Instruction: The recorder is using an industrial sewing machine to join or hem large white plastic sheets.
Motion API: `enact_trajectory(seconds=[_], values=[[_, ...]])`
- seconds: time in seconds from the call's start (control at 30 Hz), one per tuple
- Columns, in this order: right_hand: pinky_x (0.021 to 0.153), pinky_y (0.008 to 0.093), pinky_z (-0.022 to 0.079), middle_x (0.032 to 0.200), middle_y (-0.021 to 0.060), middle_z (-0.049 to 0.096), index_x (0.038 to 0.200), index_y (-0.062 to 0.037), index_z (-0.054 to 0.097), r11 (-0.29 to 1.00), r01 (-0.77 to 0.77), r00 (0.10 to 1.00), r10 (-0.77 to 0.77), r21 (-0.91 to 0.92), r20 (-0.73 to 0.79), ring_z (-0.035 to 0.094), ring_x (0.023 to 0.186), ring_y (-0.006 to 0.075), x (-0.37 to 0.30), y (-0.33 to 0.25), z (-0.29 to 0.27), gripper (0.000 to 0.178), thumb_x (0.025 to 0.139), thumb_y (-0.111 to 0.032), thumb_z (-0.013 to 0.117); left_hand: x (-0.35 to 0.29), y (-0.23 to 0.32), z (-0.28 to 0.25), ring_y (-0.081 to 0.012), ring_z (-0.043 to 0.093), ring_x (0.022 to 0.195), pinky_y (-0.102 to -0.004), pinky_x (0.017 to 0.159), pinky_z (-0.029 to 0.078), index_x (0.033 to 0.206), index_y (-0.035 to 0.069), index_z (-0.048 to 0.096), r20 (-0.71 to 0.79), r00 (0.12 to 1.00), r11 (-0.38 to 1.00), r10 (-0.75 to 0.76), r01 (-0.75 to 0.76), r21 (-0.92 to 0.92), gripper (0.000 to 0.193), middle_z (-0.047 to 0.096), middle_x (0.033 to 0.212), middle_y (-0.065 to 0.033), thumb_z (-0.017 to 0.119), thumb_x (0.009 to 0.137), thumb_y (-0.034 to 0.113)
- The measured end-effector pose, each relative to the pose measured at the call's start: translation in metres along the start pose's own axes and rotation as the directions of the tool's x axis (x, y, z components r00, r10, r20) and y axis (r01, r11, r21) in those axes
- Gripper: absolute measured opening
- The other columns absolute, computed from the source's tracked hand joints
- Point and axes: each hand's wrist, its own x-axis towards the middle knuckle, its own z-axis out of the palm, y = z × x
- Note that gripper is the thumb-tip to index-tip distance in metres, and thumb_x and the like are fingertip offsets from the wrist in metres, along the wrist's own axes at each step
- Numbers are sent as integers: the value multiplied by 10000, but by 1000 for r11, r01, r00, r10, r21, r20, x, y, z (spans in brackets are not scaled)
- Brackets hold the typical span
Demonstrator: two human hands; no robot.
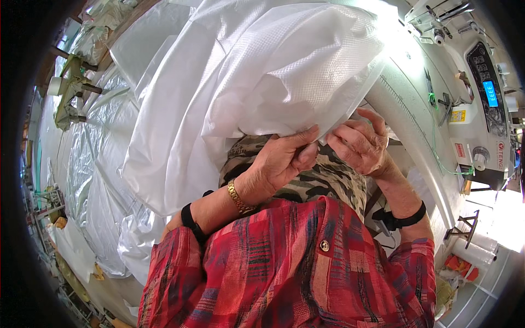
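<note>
A large sheet of white, translucent textured plastic spreads over my lap and up across the table. My left hand is closed on its near edge, thumb pressed against the curled fingers. Close on the right, my right hand pinches the same edge near the corner, with the forefinger raised and bent. The two hands are a short gap apart, above my camouflage trousers. Folds of the sheet hang down to the left of my left wrist.
On the right stands a white sewing machine with a lit blue display and green thread. Small scissors lie on its table. More clear plastic sheeting is heaped on the left. A plastic-wrapped roll sits at lower right.
</note>
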Motion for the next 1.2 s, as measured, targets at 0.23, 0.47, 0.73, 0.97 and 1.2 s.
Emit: enact_trajectory(seconds=[0.23, 0.47, 0.73, 0.97, 1.2], values=[[1031, 487, 409, 1027, -19, 580, 916, -160, 618, 997, -67, 998, 67, -27, -16, 619, 940, 167, -1, -8, 3, 184, 746, -128, 683, -6, -1, 5, -88, 316, 514, -259, 505, 259, 720, 83, 504, -86, 982, 959, 171, -145, 245, 322, 355, 553, 40, 526, 1011, 220], [1047, 479, 391, 1007, -24, 608, 927, -168, 601, 990, -115, 991, 119, -79, 54, 620, 941, 146, 4, -14, -1, 169, 767, -161, 655, -9, -4, 11, -69, 364, 543, -255, 491, 273, 804, 60, 560, -77, 931, 780, 357, -252, 572, 274, 437, 597, 33, 551, 1001, 250], [1072, 489, 371, 908, -29, 601, 906, -157, 585, 994, -93, 986, 100, -52, 133, 609, 905, 146, 22, -8, -13, 141, 778, -188, 637, -5, -11, 6, -66, 425, 578, -235, 483, 331, 890, 38, 602, -112, 916, 815, 384, -279, 507, 139, 494, 698, 45, 578, 980, 141], [1055, 495, 390, 858, 0, 563, 905, -134, 574, 998, -53, 981, 56, -23, 187, 581, 898, 179, 34, -4, -14, 149, 772, -182, 622, -3, -13, -3, -98, 385, 563, -271, 519, 312, 862, 59, 576, 208, 733, 226, 647, -445, 866, 99, 433, 634, 19, 546, 947, 99], [1001, 472, 423, 964, 34, 553, 967, -102, 583, 990, -142, 969, 138, 4, 205, 567, 927, 212, 21, -6, -8, 219, 769, -189, 619, -20, 6, -4, -173, 468, 579, -301, 577, 407, 944, 0, 551, 241, 934, 220, 263, -301, 928, 102, 524, 707, -52, 500, 856, -13]])
